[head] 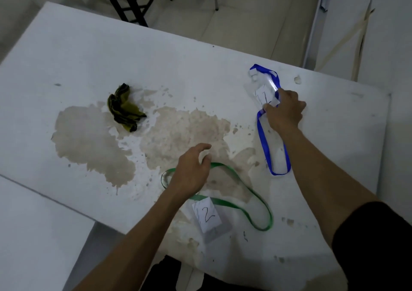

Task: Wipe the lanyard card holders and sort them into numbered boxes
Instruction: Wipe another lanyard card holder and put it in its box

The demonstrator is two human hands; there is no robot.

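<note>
Holder one: clear sleeve with a handwritten numbered card inside, lifted at an angle above the far right part of the table. It is pinched at its near end by the right hand, fingers curled round the edge. A blue lanyard is attached; its loop is trailed back toward the near edge and laid flat on the surface.

Holder two: clear sleeve with a card marked "2", laid flat near the front edge, between the two forearms. A green lanyard is attached, spread in a wide loop to its right and behind it.

Left hand: held over the far bend of the green lanyard, fingers loosely curled and spread; whether the strap is actually touched or gripped cannot be told.

Cloth: yellow-and-black, crumpled, set on the left part of the table, well apart from both hands.

Stain: broad brownish patch spread across the middle of the white surface, beneath the green lanyard and beside the cloth.
</note>
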